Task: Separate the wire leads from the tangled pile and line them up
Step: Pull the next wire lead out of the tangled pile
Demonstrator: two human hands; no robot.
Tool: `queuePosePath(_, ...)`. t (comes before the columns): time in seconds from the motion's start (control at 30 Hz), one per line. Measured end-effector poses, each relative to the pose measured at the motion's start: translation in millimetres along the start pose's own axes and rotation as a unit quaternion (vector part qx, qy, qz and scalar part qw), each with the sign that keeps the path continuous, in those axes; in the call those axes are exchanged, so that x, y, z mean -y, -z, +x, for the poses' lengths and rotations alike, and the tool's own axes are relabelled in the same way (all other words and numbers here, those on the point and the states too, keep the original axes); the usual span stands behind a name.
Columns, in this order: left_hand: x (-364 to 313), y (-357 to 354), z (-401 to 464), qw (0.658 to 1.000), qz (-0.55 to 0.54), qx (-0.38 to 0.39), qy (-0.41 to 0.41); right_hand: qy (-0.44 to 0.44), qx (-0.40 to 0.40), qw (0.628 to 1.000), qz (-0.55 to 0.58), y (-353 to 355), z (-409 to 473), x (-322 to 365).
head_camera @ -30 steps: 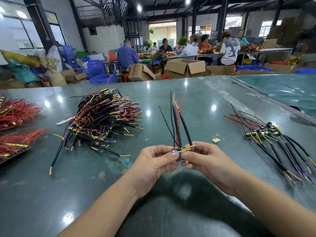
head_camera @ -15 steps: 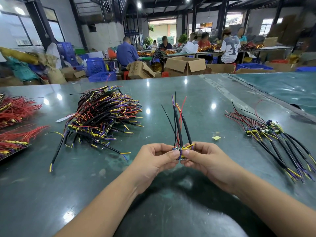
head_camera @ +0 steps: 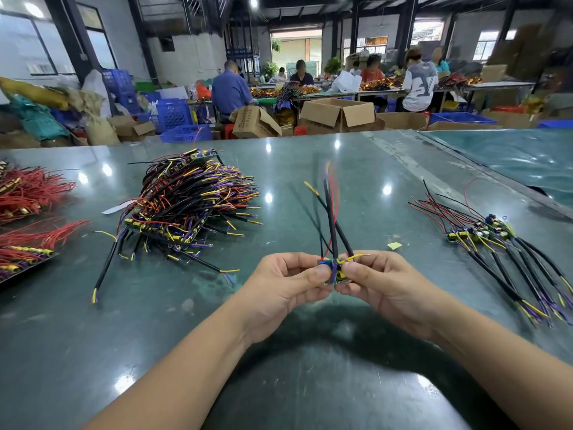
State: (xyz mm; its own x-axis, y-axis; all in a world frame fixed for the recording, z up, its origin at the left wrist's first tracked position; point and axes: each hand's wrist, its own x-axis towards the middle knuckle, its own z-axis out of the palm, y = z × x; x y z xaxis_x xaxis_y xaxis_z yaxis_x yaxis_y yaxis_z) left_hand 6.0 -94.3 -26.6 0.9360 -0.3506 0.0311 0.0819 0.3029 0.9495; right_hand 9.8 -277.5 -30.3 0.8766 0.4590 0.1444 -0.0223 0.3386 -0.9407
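Observation:
A small wire lead assembly (head_camera: 333, 231) with black, red, yellow and purple wires stands up from a tiny green board pinched between both hands. My left hand (head_camera: 283, 285) grips its left side and my right hand (head_camera: 387, 285) grips its right side, thumbs nearly touching. The wires fan upward and look blurred. The tangled pile (head_camera: 189, 203) of black, yellow, purple and red leads lies on the green table (head_camera: 310, 367) at the left. A lined-up row of separated leads (head_camera: 502, 252) lies on the right, boards up, black cables pointing toward me.
Bundles of red wires (head_camera: 28, 212) lie at the table's far left edge. A small yellow scrap (head_camera: 394, 245) sits near my right hand. Cardboard boxes (head_camera: 338, 114), blue crates and seated people at other benches stand beyond the table's far edge.
The wires held between my hands have spread and swung slightly, with the tips now blurred. My hands stay at the same place over the table.

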Motion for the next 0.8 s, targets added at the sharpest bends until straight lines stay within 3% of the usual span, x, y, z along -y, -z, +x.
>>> queuePosePath(0.13, -2, -2, 0, 0.999, -0.041, 0.027, -0.012, 0.014, 0.016, 0.999, 0.028, -2, 1, 1)
queuePosePath(0.23, -5, -3, 0, 0.998, -0.051, 0.006, -0.03, 0.009, -0.011, 0.999, 0.039, -3, 4, -2)
queuePosePath(0.33, -7, 1, 6, 0.989, -0.074, -0.103, -0.077, 0.009, -0.065, 0.997, 0.039, -2, 6, -2)
queuePosePath(0.5, -7, 17, 18, 0.942, -0.085, -0.297, -0.128, 0.012, -0.13, 0.991, 0.026, 3, 7, -2)
queuePosePath(0.7, -16, 46, 22, 0.882, -0.148, -0.418, -0.159, 0.033, -0.16, 0.986, 0.043, 7, 9, -1)
queuePosePath(0.8, -18, 54, 23, 0.872, -0.173, -0.43, -0.156, 0.034, -0.157, 0.986, 0.042, 7, 8, -2)
